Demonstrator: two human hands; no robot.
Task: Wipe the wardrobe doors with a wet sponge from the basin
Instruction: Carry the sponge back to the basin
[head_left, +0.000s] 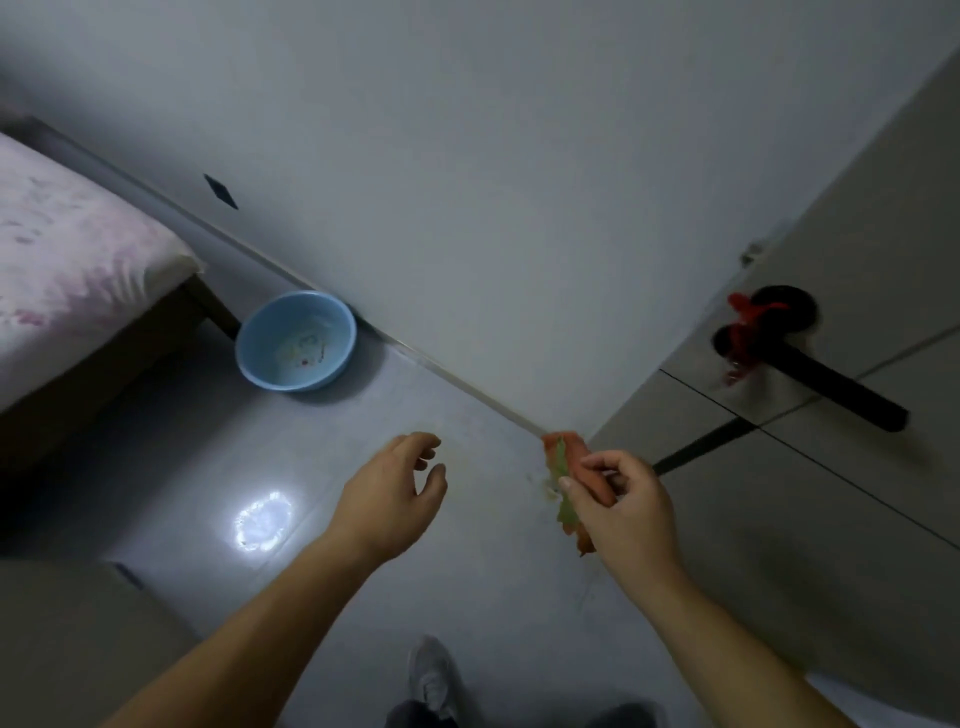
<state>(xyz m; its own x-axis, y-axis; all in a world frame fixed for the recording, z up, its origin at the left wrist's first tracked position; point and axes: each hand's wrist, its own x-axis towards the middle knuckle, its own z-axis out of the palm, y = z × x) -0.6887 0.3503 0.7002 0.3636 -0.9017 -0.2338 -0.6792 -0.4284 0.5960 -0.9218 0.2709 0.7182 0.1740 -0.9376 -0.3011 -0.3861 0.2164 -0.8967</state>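
My right hand (618, 499) pinches an orange and green sponge (569, 462) low over the floor, close to the corner where the wall meets the wardrobe door (831, 457). The sponge hangs down past my fingers. My left hand (395, 488) hovers to the left with its fingers loosely curled, holding nothing. A light blue basin (296, 340) stands on the floor by the wall, behind and to the left of my hands, with a little water and specks in it.
A bed (67, 270) with a pink-patterned sheet fills the left side. A black bar handle (831, 384) with a red tie (743, 327) sits on the wardrobe door. My shoe (434, 675) shows at the bottom. The tiled floor (260, 519) reflects a lamp.
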